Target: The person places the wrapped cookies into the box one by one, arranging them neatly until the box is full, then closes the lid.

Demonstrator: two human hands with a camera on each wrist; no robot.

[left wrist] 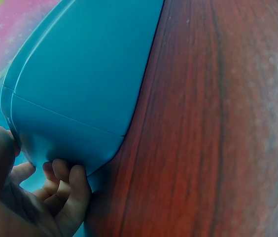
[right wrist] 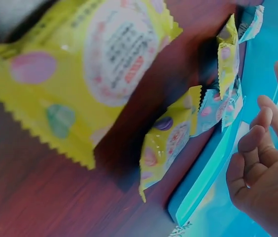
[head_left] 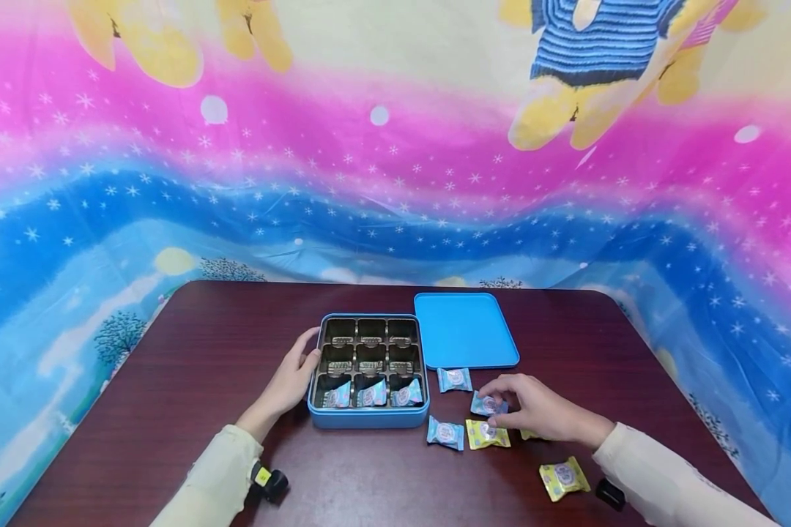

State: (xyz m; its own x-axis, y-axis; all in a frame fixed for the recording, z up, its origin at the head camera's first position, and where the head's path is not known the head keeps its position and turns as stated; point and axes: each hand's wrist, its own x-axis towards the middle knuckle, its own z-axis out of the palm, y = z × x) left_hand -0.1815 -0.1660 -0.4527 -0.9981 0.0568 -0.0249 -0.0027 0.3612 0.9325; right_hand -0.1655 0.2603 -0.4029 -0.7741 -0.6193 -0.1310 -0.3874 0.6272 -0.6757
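A blue square tin (head_left: 369, 420) stands uncovered, its dark insert divided into several compartments. Blue-wrapped candies (head_left: 372, 394) sit in the three front compartments. My left hand (head_left: 290, 377) rests against the tin's left side, thumb by the rim; in the left wrist view its fingertips touch the rounded corner. Over a blue-wrapped candy (head_left: 483, 404) lying on the table, my right hand (head_left: 543, 411) hovers with bent, parted fingers, partly covering it. Nothing shows between those fingers in the right wrist view. Just below the thumb lies a yellow-wrapped candy (head_left: 489, 436).
The blue lid (head_left: 468, 331) lies right of the tin. Two more blue candies (head_left: 455, 379) (head_left: 445, 433) lie beside the tin. Another yellow candy (head_left: 564, 479) is near the right wrist, and one more is partly hidden under the hand. A patterned cloth (head_left: 369, 219) hangs behind the table (head_left: 191, 380).
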